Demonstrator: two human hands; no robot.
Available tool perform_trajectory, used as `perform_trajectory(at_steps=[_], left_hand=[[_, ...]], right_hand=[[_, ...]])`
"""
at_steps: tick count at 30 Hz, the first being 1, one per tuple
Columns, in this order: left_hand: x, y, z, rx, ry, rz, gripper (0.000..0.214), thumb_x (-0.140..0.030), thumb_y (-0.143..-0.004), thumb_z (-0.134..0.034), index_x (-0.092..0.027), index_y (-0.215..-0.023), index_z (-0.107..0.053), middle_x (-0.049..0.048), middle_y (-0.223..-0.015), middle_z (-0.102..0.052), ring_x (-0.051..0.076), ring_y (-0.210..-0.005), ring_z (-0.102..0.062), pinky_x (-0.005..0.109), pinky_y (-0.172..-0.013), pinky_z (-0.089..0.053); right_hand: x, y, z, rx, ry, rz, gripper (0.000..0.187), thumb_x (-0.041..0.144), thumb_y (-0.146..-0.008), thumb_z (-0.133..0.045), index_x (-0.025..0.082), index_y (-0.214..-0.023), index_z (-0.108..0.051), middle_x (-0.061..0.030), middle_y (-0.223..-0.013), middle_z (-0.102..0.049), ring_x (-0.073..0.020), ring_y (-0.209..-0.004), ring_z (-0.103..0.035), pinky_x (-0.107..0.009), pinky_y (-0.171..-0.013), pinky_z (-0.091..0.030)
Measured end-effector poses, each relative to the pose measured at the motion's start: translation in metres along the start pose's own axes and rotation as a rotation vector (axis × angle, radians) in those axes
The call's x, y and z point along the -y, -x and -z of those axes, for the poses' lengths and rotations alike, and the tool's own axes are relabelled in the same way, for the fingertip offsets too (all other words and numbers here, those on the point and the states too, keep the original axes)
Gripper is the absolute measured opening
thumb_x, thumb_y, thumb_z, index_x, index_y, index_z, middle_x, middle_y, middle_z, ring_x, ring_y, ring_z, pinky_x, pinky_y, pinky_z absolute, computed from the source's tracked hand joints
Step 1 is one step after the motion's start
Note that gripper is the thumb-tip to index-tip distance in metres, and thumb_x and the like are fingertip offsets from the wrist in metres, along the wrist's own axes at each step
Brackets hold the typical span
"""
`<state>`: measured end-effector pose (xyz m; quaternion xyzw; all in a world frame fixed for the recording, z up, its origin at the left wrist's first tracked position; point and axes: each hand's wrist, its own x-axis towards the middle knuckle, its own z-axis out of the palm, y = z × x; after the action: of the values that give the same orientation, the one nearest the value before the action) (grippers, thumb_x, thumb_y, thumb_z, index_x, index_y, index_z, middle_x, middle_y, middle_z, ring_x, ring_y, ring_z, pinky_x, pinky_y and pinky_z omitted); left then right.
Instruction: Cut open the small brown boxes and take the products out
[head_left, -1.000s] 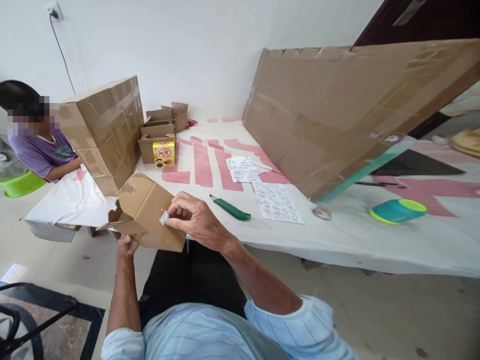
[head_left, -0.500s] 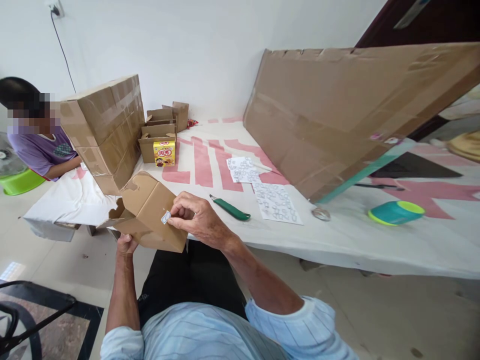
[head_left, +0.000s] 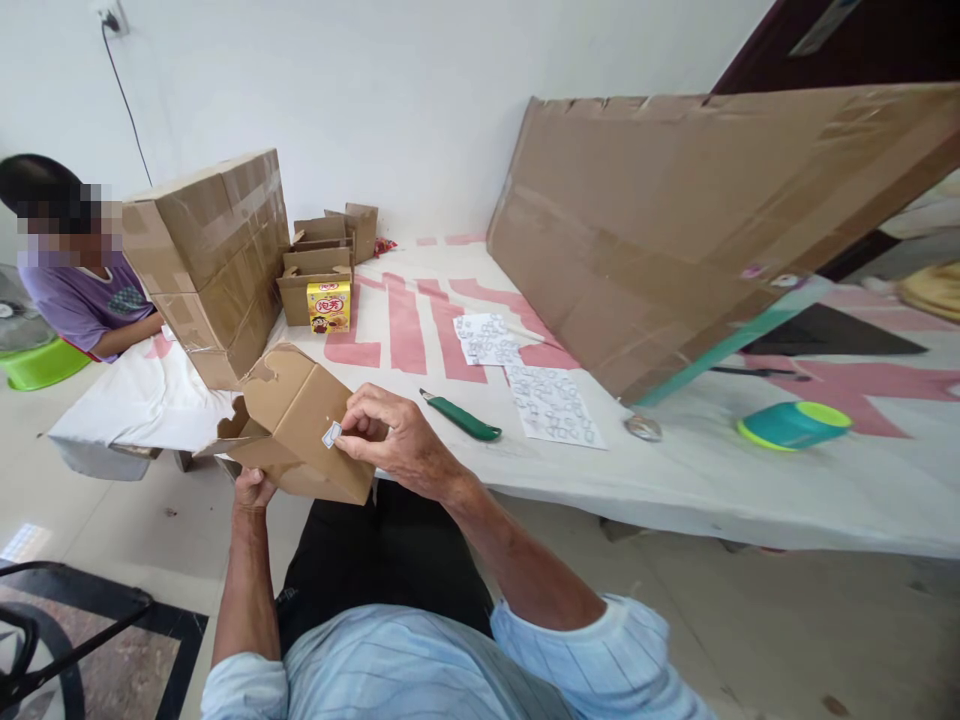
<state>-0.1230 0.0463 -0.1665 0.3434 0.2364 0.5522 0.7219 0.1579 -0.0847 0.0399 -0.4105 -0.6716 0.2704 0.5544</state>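
Observation:
My left hand (head_left: 253, 488) grips a small brown cardboard box (head_left: 300, 420) from below, near its open flaps. The box is tilted above my lap at the table's front edge. In the pinched fingers of my right hand (head_left: 390, 435) is a small white sticker (head_left: 331, 434) with a dark outline, lying against the side of the box. Whether it is fully stuck there I cannot tell. On the table to the right of that hand lies a green utility knife (head_left: 461, 415). Two paper sheets with drawn outlines, one nearer (head_left: 555, 405) and one farther (head_left: 486, 338), lie past the knife.
Stacked taped cartons (head_left: 214, 250) stand at the left, beside smaller open boxes (head_left: 319, 265) and a yellow packet (head_left: 328, 307). A large cardboard panel (head_left: 675, 220) leans at the right, near a tape roll (head_left: 643, 429) and a teal cup (head_left: 795, 427). A person (head_left: 82, 290) sits at far left.

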Motion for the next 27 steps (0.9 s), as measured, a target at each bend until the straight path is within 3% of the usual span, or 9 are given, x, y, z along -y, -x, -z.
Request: perform_trajectory(at_steps=[4, 11, 16, 21, 27], left_hand=[[-0.0012, -0.0004, -0.0013, -0.022, -0.019, -0.004, 0.065, -0.036, -0.038, -0.104, -0.025, -0.099, -0.083, 0.006, -0.101, -0.085, 0.033, -0.097, -0.079, 0.048, -0.096, -0.064], [0.0015, -0.0003, 0.0013, -0.041, -0.043, -0.007, 0.065, -0.038, -0.042, -0.101, -0.025, -0.102, -0.082, 0.007, -0.1, -0.084, 0.038, -0.107, -0.076, 0.054, -0.102, -0.06], [0.0027, -0.001, 0.0016, -0.044, -0.044, -0.009, 0.064, -0.039, -0.038, -0.102, -0.025, -0.098, -0.083, 0.0062, -0.096, -0.085, 0.034, -0.095, -0.078, 0.051, -0.095, -0.063], [0.0018, -0.0007, 0.001, -0.034, -0.05, -0.012, 0.064, -0.039, -0.04, -0.102, -0.025, -0.099, -0.083, 0.0074, -0.1, -0.085, 0.037, -0.103, -0.078, 0.055, -0.101, -0.061], [-0.0003, -0.0004, -0.0004, -0.019, -0.053, -0.005, 0.061, -0.04, -0.04, -0.102, -0.027, -0.097, -0.083, 0.0061, -0.099, -0.085, 0.037, -0.099, -0.078, 0.056, -0.098, -0.063]], right_hand=[[-0.0014, 0.0003, -0.0001, -0.014, 0.012, 0.012, 0.012, 0.021, -0.086, -0.076, 0.022, -0.079, -0.067, -0.0012, -0.088, -0.061, -0.0139, -0.077, -0.057, -0.026, -0.064, -0.048], [-0.0028, 0.0001, 0.0001, -0.035, 0.019, 0.025, 0.014, 0.021, -0.088, -0.075, 0.021, -0.076, -0.067, -0.0007, -0.084, -0.061, -0.0122, -0.071, -0.055, -0.025, -0.061, -0.048], [-0.0033, 0.0011, 0.0023, -0.019, 0.023, 0.022, 0.017, 0.025, -0.089, -0.076, 0.021, -0.076, -0.066, -0.0007, -0.084, -0.062, -0.012, -0.069, -0.054, -0.025, -0.06, -0.047], [-0.003, 0.002, 0.0033, 0.022, 0.004, 0.007, 0.021, 0.03, -0.085, -0.086, 0.021, -0.08, -0.068, 0.0002, -0.088, -0.061, -0.0111, -0.069, -0.053, -0.026, -0.062, -0.047], [-0.0019, 0.002, 0.0031, 0.023, 0.029, -0.001, 0.02, 0.03, -0.089, -0.082, 0.022, -0.078, -0.067, -0.002, -0.088, -0.062, -0.0148, -0.077, -0.057, -0.027, -0.064, -0.049]])
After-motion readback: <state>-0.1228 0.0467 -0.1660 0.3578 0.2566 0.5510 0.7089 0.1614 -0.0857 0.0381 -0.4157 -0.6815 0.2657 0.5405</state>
